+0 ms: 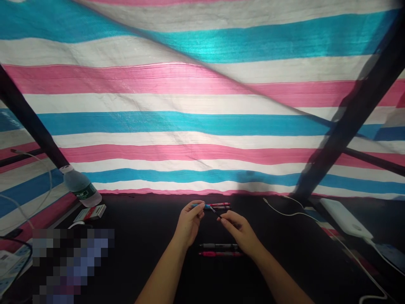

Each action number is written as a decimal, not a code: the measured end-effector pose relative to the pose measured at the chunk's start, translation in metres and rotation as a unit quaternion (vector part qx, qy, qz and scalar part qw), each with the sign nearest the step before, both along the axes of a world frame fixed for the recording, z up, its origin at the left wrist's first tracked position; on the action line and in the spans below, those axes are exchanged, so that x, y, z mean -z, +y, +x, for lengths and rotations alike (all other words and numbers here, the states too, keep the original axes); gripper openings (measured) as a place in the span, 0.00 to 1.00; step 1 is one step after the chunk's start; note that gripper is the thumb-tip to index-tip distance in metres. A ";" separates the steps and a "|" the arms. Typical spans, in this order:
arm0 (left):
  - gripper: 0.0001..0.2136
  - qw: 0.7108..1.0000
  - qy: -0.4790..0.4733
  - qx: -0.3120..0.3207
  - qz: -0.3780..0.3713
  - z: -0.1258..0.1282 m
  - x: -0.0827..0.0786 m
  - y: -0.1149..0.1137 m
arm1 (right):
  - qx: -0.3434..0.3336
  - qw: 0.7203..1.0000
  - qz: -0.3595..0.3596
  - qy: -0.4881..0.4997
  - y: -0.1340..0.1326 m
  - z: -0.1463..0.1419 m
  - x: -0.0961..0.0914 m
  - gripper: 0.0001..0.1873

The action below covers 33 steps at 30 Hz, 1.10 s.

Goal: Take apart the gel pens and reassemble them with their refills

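My left hand (190, 223) grips a blue pen (200, 206) between thumb and fingers, above the black tabletop (148, 249). My right hand (237, 229) pinches a thin dark pen end (215, 212) at its fingertips, close to my left hand. Just behind my hands lie a red pen (220, 204) and a dark pen (223, 207). Below my hands, a black marker (218, 246) rests beside a pink marker (220, 253). My hands partly hide the pens behind them.
A plastic water bottle (80, 186) lies tilted at the left, next to a small red-and-white box (90, 213). A white power bank (344, 218) and white cable (284, 210) lie at the right. A striped tarp (202, 126) on dark poles stands behind. The lower left is pixelated.
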<state>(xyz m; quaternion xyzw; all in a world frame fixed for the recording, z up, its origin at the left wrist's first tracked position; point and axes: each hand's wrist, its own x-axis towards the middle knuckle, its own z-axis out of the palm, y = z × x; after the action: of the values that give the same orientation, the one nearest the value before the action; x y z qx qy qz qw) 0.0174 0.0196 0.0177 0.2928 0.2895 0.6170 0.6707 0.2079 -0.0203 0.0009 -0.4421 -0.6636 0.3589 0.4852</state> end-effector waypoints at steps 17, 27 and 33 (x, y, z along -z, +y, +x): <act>0.16 0.980 0.101 0.169 0.006 0.013 0.009 -0.016 | 0.007 0.997 -0.042 0.069 0.002 -0.005 0.010 0.16; 0.14 0.980 0.061 0.189 -0.008 0.009 0.007 -0.016 | -0.014 0.994 -0.051 0.092 0.004 -0.005 0.011 0.15; 0.15 0.991 0.024 0.133 -0.011 0.006 0.006 -0.011 | -0.025 0.992 -0.053 0.115 0.003 -0.004 0.006 0.16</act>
<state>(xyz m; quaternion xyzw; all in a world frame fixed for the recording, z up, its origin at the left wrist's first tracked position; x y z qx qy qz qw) 0.0235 0.0086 0.0120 0.3364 0.2704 0.5118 0.7428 0.2038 -0.0168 -0.0050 -0.4063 -0.5938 0.4543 0.5253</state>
